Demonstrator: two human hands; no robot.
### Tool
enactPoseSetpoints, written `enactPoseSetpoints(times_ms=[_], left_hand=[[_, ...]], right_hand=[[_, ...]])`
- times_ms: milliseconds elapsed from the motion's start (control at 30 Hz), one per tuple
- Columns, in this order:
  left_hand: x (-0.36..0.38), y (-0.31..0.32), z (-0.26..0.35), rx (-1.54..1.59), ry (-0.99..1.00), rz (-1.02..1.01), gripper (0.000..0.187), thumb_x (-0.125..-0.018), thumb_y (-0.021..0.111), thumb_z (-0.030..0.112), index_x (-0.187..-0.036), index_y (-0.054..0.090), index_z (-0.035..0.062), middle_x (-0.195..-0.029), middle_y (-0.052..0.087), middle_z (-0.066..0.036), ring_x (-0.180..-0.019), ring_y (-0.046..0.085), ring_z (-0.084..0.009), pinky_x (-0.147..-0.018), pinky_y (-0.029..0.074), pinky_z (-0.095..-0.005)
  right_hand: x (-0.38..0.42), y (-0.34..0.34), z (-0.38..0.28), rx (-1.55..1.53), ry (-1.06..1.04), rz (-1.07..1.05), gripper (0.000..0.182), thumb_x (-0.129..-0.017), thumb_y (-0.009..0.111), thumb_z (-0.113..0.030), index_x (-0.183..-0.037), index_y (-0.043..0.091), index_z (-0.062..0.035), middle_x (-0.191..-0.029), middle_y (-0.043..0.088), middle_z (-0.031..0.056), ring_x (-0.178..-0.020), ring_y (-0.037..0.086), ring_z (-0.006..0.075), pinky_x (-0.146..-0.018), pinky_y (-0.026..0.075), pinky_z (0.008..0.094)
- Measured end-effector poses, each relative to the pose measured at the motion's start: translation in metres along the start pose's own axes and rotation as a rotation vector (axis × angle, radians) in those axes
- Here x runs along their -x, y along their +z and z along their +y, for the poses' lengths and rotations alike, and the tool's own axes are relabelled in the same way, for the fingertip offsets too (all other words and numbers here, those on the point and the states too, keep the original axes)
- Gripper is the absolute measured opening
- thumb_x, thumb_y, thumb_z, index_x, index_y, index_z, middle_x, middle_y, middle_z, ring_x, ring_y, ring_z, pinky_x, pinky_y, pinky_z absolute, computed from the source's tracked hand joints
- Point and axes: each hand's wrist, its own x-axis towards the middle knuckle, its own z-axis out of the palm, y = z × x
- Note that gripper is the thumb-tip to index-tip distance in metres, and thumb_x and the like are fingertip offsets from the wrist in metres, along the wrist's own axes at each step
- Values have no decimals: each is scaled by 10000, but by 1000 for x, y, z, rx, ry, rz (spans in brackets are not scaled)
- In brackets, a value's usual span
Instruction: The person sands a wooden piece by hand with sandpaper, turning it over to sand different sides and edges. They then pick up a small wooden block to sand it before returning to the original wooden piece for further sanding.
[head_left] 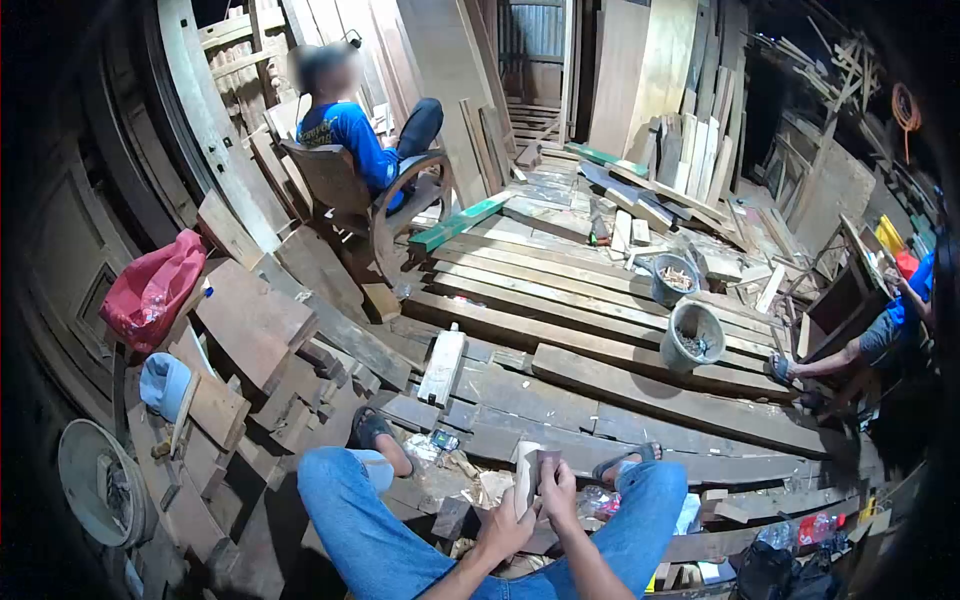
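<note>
Between my knees, my left hand (506, 527) is closed around a short pale piece of wood (526, 472) that points upward. My right hand (557, 492) is closed on a small dark brown piece (548, 460) that looks like folded sandpaper, held against the side of the wood. Both hands are close together above the plank floor, over scraps and shavings. A white-faced wood block (442, 366) lies ahead of my left knee, and a small dark device (445, 440) rests on the floor near my left foot.
Two buckets (692, 335) (674, 279) stand on the long planks (640, 375) ahead. One person (350, 140) sits in a wooden chair at the back left; another (905, 310) works at the right. A red bag (155, 290) and stacked boards (255, 320) are at my left, bottles (815, 528) at right.
</note>
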Motion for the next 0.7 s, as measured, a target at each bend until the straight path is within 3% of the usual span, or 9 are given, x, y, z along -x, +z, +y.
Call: enactPoseSetpoints(times_ms=[200, 300, 400, 500, 533, 633, 667, 700], left_hand=[[-11, 14, -33, 44, -57, -22, 587, -985, 536, 485, -1249, 539, -39, -1052, 675, -349, -1073, 635, -517, -910, 499, -551], [-12, 11, -31, 101, -99, -30, 612, -996, 510, 528, -1240, 555, -31, -1060, 663, -359, -1086, 622, -520, -933, 483, -554], [-12, 7, -26, 24, -126, -49, 523, -1050, 436, 465, -1109, 583, -34, -1015, 648, -326, -1036, 623, -502, -886, 479, -531], [-16, 13, -40, 98, -96, -18, 554, -1076, 359, 466, -1064, 599, -33, -953, 642, -307, -989, 612, -502, -874, 467, -539], [-20, 18, -51, 46, -17, 16, 584, -1091, 317, 474, -1003, 607, -25, -816, 639, -219, -819, 651, -410, -755, 496, -509], [-26, 23, -70, 184, -60, -110, 585, -1090, 321, 496, -971, 603, -3, -702, 597, -114, -652, 638, -282, -613, 491, -440], [-25, 24, -74, 213, -47, -114, 589, -1084, 334, 519, -944, 595, 11, -673, 581, -65, -562, 581, -182, -526, 454, -382], [-23, 24, -78, 180, 3, -138, 589, -1082, 345, 520, -947, 598, 5, -681, 590, -72, -570, 583, -191, -538, 459, -387]], right_hand=[[3, 7, -12, 171, 19, -7, 454, -994, 643, -354, -1245, 610, 23, -1109, 700, 144, -994, 644, 209, -884, 514, 378], [2, 12, 1, 167, 37, 31, 485, -963, 679, -338, -1282, 599, 18, -1176, 689, 141, -1046, 646, 209, -913, 508, 374], [0, 14, 1, 31, 137, 39, 420, -960, 676, -262, -1269, 599, 12, -1123, 699, 122, -1033, 660, 213, -920, 508, 366], [-11, 15, 31, -37, 124, 95, 425, -962, 674, -269, -1269, 604, 16, -1118, 700, 115, -1036, 660, 207, -915, 508, 366], [-5, 16, 12, -2, 134, 93, 425, -972, 672, -286, -1256, 612, 25, -1100, 697, 104, -997, 648, 189, -890, 509, 361], [-14, 14, 32, -41, 189, 105, 443, -1004, 650, -321, -1301, 590, 3, -1130, 693, 98, -988, 645, 177, -880, 508, 346], [-20, 11, 42, -120, 152, 77, 425, -1005, 651, -344, -1252, 595, -3, -1045, 688, 74, -890, 628, 137, -783, 507, 313], [-22, 7, 36, -167, 190, 87, 368, -1015, 637, -356, -1174, 614, -25, -932, 659, 18, -791, 586, 100, -682, 475, 285]])
